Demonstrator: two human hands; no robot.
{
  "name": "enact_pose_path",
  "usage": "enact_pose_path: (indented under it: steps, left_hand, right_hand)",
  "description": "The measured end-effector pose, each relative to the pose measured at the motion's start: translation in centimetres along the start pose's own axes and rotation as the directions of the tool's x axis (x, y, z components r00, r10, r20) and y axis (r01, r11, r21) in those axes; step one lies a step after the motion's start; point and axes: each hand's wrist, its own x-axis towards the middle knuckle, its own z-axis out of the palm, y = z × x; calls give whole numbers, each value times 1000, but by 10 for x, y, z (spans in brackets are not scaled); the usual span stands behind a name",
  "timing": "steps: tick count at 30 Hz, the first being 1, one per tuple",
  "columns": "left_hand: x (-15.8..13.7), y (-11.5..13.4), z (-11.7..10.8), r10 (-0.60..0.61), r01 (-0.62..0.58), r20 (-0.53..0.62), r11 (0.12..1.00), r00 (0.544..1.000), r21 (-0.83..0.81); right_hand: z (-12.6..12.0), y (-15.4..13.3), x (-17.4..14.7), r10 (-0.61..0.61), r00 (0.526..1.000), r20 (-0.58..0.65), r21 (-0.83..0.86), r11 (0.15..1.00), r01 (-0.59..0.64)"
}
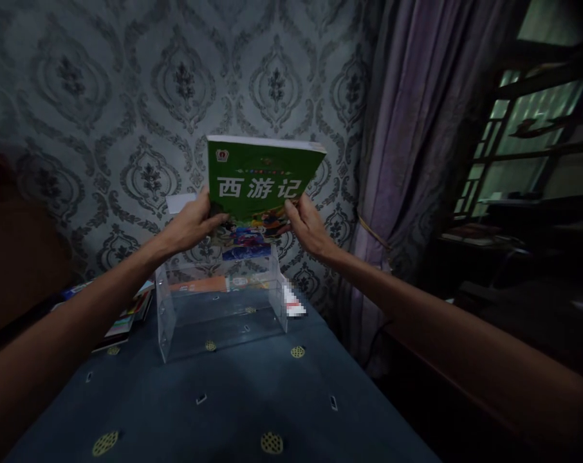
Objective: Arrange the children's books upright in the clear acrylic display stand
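A green book (260,173) with large white Chinese characters and a colourful picture on its lower cover is held up in front of the wall. My left hand (192,218) grips its left edge, thumb across the front. On the opposite edge my right hand (311,225) holds it too, with the thumb on the cover and the other fingers partly hidden. Below the book, a clear plastic stand (166,321) with side panels rests on the table. Behind the stand's clear panel lies an orange printed item (199,285), which I cannot identify.
Several books (127,321) lie stacked at the table's left, beside a brown box-like shape (21,257). Dark blue patterned cloth covers the table (243,405). A white paper (294,307) sits right of the stand. Purple curtains (407,128) hang at the right.
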Motion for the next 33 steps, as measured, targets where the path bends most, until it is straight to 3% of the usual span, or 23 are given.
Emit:
enact_pose_path:
  steps: [4,12,25,30,33]
  left_hand:
    - [10,-7,-2,49,-60,123,994,991,86]
    - [20,-7,-1,33,-40,104,997,994,66]
    - [13,-13,13,-20,13,58,992,998,123]
    - [27,-1,14,39,-40,19,998,999,50]
    - [41,-5,8,40,-53,-124,993,991,-105]
  right_hand:
    - [-2,3,10,-10,1000,-3,-6,1000,10]
    - [-2,5,22,-14,1000,-12,-18,1000,13]
    - [-1,21,12,53,999,11,43,998,-53]
    - [-5,17,19,43,996,-78,91,995,-36]
    - [-15,11,25,40,973,-227,146,989,-6]
